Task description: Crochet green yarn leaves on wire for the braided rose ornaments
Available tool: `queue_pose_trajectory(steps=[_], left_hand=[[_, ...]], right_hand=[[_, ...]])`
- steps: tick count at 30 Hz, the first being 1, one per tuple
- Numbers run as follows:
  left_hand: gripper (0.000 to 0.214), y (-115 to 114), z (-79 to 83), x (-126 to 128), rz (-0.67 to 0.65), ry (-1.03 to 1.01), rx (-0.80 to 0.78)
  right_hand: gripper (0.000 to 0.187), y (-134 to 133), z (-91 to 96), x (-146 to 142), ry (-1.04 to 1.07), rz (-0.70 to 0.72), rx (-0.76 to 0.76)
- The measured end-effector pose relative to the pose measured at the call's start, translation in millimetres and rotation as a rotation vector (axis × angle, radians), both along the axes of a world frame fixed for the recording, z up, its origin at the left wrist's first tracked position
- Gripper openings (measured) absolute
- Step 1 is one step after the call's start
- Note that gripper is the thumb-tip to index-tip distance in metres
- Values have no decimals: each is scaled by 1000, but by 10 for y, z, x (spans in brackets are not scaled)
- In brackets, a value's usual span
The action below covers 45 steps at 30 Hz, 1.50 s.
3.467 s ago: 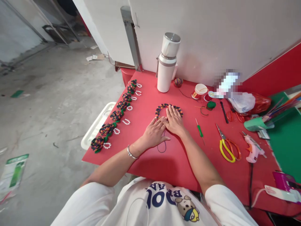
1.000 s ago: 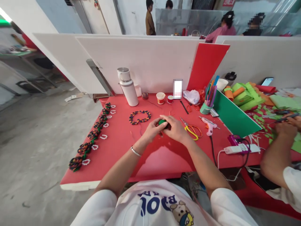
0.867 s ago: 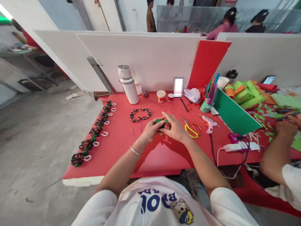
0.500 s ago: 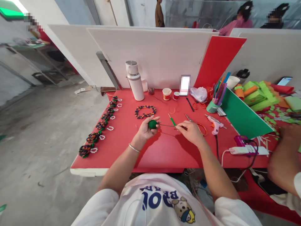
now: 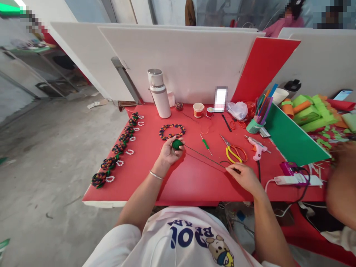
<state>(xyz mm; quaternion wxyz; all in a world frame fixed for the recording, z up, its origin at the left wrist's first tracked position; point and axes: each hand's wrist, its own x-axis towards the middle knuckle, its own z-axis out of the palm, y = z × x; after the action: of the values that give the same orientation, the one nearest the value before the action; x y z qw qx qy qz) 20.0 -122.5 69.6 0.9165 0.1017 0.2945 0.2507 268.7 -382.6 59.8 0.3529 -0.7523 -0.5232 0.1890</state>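
Green yarn ball [image 5: 177,144]: here it sits, up off the red tabletop [image 5: 178,181], nested among my left fingers, with the braided ring just beyond it.
Left grip [image 5: 168,152]: curled around that ball, a cradle more than a squeeze by the look of it; a loose hold seems right, so the ball can turn and feed evenly.
Green strand [image 5: 205,157]: a straight line, off the ball toward four o'clock, looking taut all the way across.
Right grip [image 5: 244,178]: narrow, a pinch on the strand, at four o'clock from the ball; a smooth, level draw should suit this better than a jerk, which might tighten the winding.
Dark curl [image 5: 224,162]: right by that pinch, near the scissors; perhaps the strand's loose end, I can't tell for sure.
Yellow-and-red scissors [image 5: 233,152]: at three o'clock from the ball, handles very near the right-hand pinch; I'd judge them the likeliest snag, so a line lifted clear of them is wise.
Green-handled hook [image 5: 205,144]: also at three o'clock, lying between ball and scissors, just beyond the strand; the same clearance applies.
Braided ring [image 5: 174,126]: at twelve o'clock, flat on the tabletop; worth giving room.
Yarn roses [image 5: 118,148]: a row out at nine o'clock, bead loops [image 5: 129,152] beside them, well apart from the stretched line.
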Motion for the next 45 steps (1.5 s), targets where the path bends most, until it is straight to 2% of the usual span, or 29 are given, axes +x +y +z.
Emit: queue_pose_trajectory(steps=[5,10,13,16,20,24,26,28,31,33,35,37,39,41,45], left_hand=[[28,109,14,-124,51,-66,-32],[25,241,101,-281,144,-124,-47],[21,304,131,-229,162,-93,-14],[17,343,150,58,122,75,64],[3,385,161,737,35,201,111],[17,471,190,1378,12,297,146],[20,509,223,1563,11,332,185],[25,501,262,1620,29,357,246],[33,330,318,1457,85,391,382],[34,99,355,1206,101,395,484],[23,-176,390,892,24,373,601],[18,-422,407,578,-382,245,991],[26,-574,388,320,-675,152,1168],[24,-606,336,138,-645,230,1237],[7,-465,239,-63,-295,399,1290]], right_hand=[[35,-253,-51,165,-123,-236,48],[37,-624,-146,338,-184,-358,-14],[37,-756,-143,334,-152,-403,-70],[36,-732,-74,231,-59,-370,-95],[31,-474,43,-58,34,-203,-35],[26,-203,163,-436,78,-8,17],[25,-137,223,-615,151,124,1],[25,-110,264,-763,219,228,3],[20,-67,260,-909,274,313,27],[20,15,222,-961,240,292,56],[21,150,181,-989,180,241,99],[19,315,161,-995,153,221,154],[18,471,170,-977,123,181,199],[19,581,198,-935,76,153,199],[22,617,234,-833,-13,100,210]])
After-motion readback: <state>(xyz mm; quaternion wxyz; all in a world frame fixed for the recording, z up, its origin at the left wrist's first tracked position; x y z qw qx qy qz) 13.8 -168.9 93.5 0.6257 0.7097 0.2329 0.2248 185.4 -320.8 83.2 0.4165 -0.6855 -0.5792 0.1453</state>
